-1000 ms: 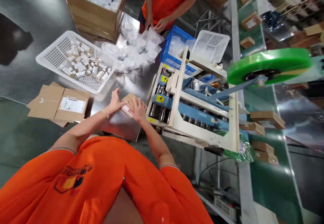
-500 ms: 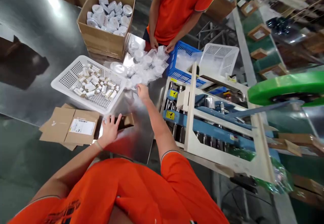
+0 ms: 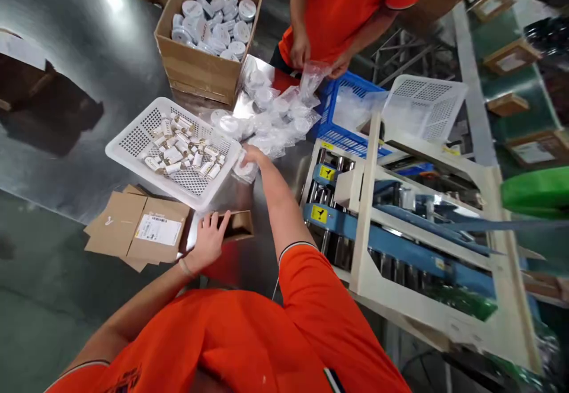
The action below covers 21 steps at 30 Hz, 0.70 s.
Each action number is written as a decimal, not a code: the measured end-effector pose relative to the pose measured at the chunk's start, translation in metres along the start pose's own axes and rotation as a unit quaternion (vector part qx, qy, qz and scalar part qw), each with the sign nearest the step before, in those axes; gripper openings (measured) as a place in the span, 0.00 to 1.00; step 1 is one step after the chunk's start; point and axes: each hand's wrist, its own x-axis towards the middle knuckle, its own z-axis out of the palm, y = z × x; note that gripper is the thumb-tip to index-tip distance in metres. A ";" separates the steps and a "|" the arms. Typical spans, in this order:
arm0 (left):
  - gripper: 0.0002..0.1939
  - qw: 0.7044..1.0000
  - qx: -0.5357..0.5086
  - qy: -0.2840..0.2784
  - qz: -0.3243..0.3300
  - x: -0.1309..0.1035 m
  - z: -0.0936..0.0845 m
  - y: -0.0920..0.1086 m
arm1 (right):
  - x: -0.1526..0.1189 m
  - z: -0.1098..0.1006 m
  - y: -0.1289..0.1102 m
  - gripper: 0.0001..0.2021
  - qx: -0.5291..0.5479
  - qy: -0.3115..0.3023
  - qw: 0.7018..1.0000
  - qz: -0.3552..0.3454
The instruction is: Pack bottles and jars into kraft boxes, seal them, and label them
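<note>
My right hand (image 3: pixel 253 156) is closed on a clear plastic bag (image 3: pixel 245 171) with a round white piece in it, just off the right end of the white basket. The pile of similar bagged white pieces (image 3: pixel 275 117) lies beyond it. Below, my left hand (image 3: pixel 210 240) rests with fingers apart against the left side of a small open cardboard box (image 3: pixel 240 225). How firmly it touches the box I cannot tell. The white perforated basket (image 3: pixel 128 144) holds many small white cylinders with brownish ends (image 3: pixel 180 147).
Flattened cardboard boxes (image 3: pixel 133 227) lie at the left table edge. A large carton (image 3: pixel 200 76) full of white round pieces stands behind. A co-worker's hands (image 3: pixel 317 58) hold a clear bag over the pile, near a blue crate (image 3: pixel 338 126). A roller machine (image 3: pixel 347 221) stands to the right.
My right hand has drawn a bagged white piece from the pile towards me. My left hand's fingers have come closer together at the box. The co-worker has raised a bag. The view has shifted.
</note>
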 end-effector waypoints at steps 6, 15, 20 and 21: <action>0.52 0.996 -0.044 0.000 0.076 0.006 -0.006 -0.010 | -0.124 0.047 0.027 0.33 -0.039 0.135 0.990 -0.013; 0.57 0.963 -0.223 0.082 0.127 0.027 0.032 0.007 | -0.337 0.155 0.050 0.22 0.011 0.240 0.951 -0.194; 0.53 0.956 -0.208 0.106 0.177 0.024 0.034 0.005 | -0.318 0.170 0.014 0.45 0.050 0.030 0.990 -0.126; 0.48 0.958 -0.187 0.109 0.189 0.023 0.032 0.005 | -0.307 0.163 0.009 0.44 0.058 -0.011 0.989 -0.133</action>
